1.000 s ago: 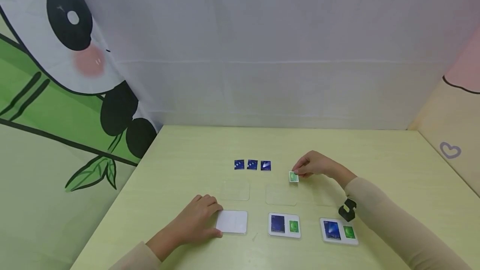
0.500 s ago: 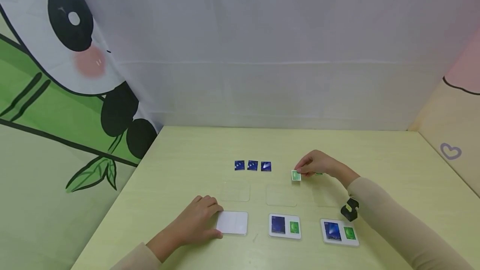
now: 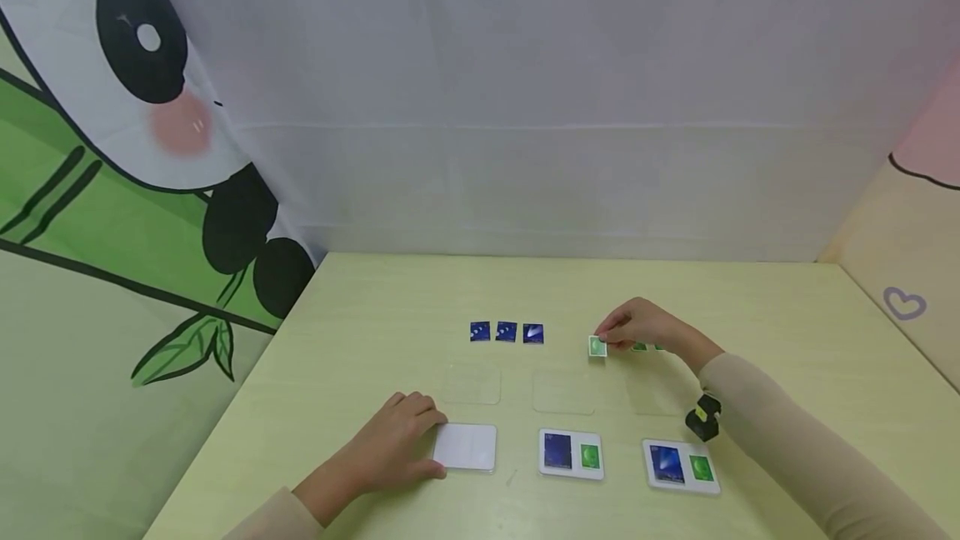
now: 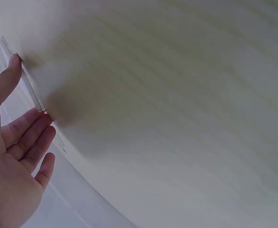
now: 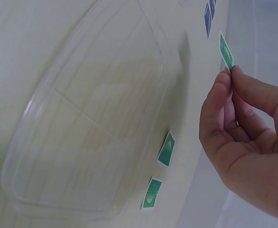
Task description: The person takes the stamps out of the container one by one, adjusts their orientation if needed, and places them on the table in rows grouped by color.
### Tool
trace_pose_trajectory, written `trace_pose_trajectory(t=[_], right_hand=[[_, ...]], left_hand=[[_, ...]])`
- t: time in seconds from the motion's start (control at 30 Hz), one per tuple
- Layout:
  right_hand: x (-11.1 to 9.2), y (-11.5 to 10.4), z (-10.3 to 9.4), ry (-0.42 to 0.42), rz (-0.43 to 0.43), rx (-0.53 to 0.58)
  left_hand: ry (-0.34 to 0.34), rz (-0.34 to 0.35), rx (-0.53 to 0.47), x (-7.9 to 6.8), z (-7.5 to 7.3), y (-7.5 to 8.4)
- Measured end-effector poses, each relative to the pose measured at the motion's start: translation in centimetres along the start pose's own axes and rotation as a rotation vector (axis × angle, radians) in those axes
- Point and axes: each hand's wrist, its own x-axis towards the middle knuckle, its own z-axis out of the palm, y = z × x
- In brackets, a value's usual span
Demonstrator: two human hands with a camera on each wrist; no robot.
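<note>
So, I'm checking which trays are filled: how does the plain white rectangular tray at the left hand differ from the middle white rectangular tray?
The plain tray shows no coloured card; the middle tray bears a dark blue rectangular card and a smaller green rectangular card. The left hand holds the plain tray; nothing touches the middle tray from above except its cards. Both are white and rectangular.

The person wears long sleeves of plain beige cloth: the right sleeve [image 3: 802, 448] runs close-fitting and smooth along the forearm, with soft creases toward the frame's lower edge, while only a short stretch of the left sleeve [image 3: 276, 515] shows, ending at the wrist. Both the left hand [image 3: 396, 444] and right hand [image 3: 642, 325] are bare. By the right cuff sits a small, angular black piece [image 3: 703, 418] bearing a yellow mark [image 3: 701, 413].
</note>
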Motion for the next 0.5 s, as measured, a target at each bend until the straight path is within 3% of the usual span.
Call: trace_pose_trajectory(t=[0.3, 0.5], right_hand=[[0.04, 0.58, -0.7, 0.006, 0.023, 0.001], [-0.04, 1.05, -1.07, -0.002, 0.04, 0.013]], left_hand=[[0.027, 0.022, 0.016, -0.11, 0.2, -0.16], [0.006, 0.007, 0.011, -0.09, 0.32, -0.21]])
